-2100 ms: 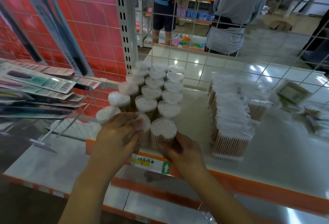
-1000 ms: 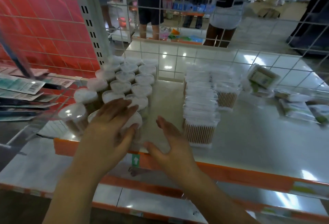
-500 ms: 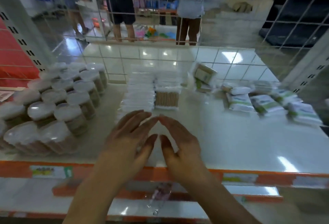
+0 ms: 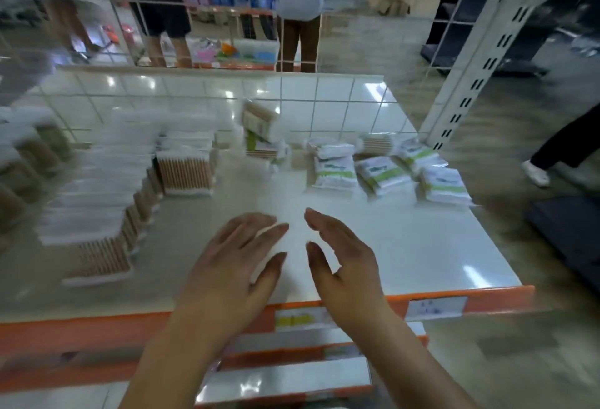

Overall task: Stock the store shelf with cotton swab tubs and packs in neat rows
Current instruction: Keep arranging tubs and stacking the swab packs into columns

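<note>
My left hand [image 4: 227, 265]: open, fingers straight and a little spread, over the bare front part of the shelf [image 4: 422, 246] — it holds nothing.
My right hand [image 4: 344, 265]: open too, fingers straight, thumb apart, empty, just beside the left one.
Tubs [image 4: 29, 155]: at the far left of the shelf, blurred, standing upright in a group.
Clear packs [image 4: 97, 201]: a long row from the back wall to near the front edge, left of my hands; a shorter row [image 4: 185, 165] stands just beside it, on its right.
Green-and-white packs [image 4: 383, 171]: lying loose at the back right, well apart from my hands — not in a row.
Tilted pack [image 4: 259, 123]: leaning near the back wall, between the rows and the loose packs.
Front edge [image 4: 97, 327]: orange, with price labels.
</note>
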Demonstrator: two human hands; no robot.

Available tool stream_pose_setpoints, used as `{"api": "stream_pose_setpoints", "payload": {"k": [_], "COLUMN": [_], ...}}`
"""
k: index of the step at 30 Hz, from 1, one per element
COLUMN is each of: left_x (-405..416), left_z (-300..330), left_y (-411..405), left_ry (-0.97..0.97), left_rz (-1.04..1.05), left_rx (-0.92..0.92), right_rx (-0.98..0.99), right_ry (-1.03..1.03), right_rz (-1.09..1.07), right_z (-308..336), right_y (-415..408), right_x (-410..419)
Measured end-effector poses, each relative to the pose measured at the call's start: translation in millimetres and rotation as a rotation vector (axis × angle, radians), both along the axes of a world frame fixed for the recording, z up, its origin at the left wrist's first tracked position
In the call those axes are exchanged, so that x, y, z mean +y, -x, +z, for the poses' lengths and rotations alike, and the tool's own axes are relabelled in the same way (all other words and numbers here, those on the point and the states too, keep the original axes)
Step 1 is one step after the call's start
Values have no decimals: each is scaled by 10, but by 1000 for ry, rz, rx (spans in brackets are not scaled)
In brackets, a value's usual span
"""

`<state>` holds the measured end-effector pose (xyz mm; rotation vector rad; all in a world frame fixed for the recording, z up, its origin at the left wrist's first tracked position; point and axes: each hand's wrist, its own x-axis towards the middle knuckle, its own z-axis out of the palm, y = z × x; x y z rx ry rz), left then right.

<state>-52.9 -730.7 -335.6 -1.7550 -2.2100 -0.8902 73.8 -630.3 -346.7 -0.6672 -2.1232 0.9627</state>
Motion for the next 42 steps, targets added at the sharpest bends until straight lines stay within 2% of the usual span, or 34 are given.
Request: {"api": "stream_pose_setpoints", "payload": {"k": [4, 9, 15, 20, 24, 27, 30, 33, 35, 42], "left_x": [185, 382, 570, 1077, 1467, 1646, 1727, 1717, 1691, 1742], "left_z": [-74, -81, -120, -105, -218, -308, -396, -515, -586, -631], "left_y": [-97, -197, -236, -61, 14, 66, 115, 89, 70, 101], "left_ry": [-29, -76, -100, -123, -32, 44, -2, -110, -152, -194], "left_rz": [-47, -67, -74, -63, -51, -32, -10, 7, 14, 25], "left_rx": [-22, -27, -49, -77, -125, -146, -133, -119, -110, -74], "right_rx": [14, 3, 147, 148, 91, 49, -92, -342, -430, -388], "right_ry": [96, 14, -7, 182, 281, 236, 221, 351, 403, 466], "right_rz": [-55, -105, -205, -392, -512, -532, -596, -657, -665, -657], "right_z": [-37, -130, -95, 110, 81, 111, 161, 95, 36, -3], "right_y": [-177, -388, -415, -106, 99, 224, 362, 460, 500, 513], "right_x": [151, 313, 743, 1488, 1912, 2104, 2232, 2301, 2316, 2399]}}
